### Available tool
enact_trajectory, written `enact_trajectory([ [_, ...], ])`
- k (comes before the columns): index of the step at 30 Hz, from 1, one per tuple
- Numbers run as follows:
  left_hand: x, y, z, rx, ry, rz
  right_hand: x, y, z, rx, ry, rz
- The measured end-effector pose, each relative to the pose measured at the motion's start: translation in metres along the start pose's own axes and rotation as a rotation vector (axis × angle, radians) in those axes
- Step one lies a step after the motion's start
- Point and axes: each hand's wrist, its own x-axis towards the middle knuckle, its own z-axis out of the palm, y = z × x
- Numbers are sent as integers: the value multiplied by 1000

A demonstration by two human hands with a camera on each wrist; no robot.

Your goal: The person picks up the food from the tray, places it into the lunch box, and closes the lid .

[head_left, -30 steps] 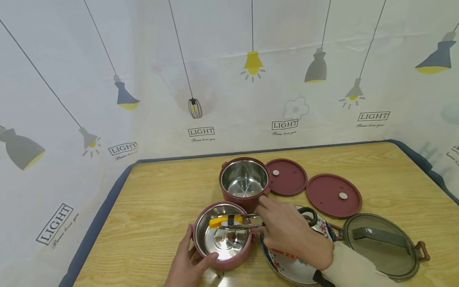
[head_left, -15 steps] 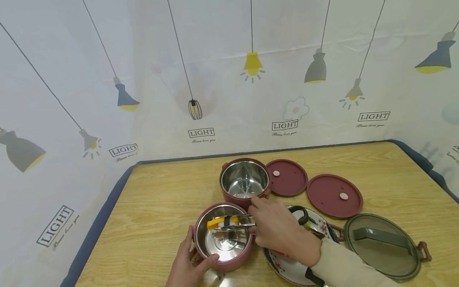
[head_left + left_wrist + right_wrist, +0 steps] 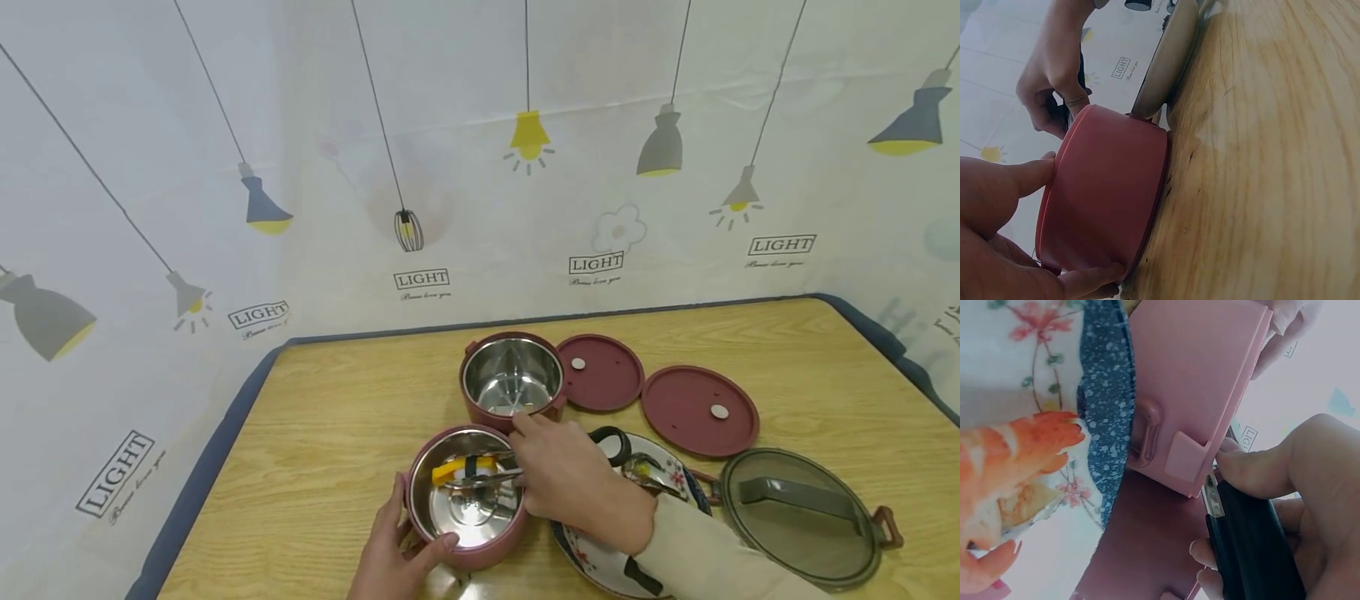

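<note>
My left hand (image 3: 397, 554) holds a pink steel-lined pot (image 3: 480, 554), its thumb over the rim and fingers round the side. My right hand (image 3: 562, 475) grips black-handled metal tongs (image 3: 498, 478); the black handle (image 3: 1254, 544) fills its palm in the right wrist view. Between the tongs' tips is a piece of egg sushi (image 3: 459, 472), yellow on white rice with a black band. It hangs inside the pot opening, above the shiny bottom. To the right, partly under my right forearm, sits a flowered plate (image 3: 600, 575) with a toy shrimp (image 3: 1016, 447) on it.
Right behind the pink pot stands a dark red pot (image 3: 512, 379), uncovered. Two dark red lids (image 3: 603, 375) lie beside it. A pan under a glass lid (image 3: 798, 525) is at the far right. A printed curtain (image 3: 480, 167) rises behind the wooden table (image 3: 322, 433).
My right hand has moved left and slightly down, taking the tongs and the egg sushi lower into the pink pot. My left hand stays in place on the pot.
</note>
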Motion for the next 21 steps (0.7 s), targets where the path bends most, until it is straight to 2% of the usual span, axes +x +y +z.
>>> enact_trajectory([
  [14,1,0,0,8,-4,-26,7,-7,0,-10,-60,4],
  [21,-1,0,0,-6,4,3,7,-8,-3,-18,-62,-1],
])
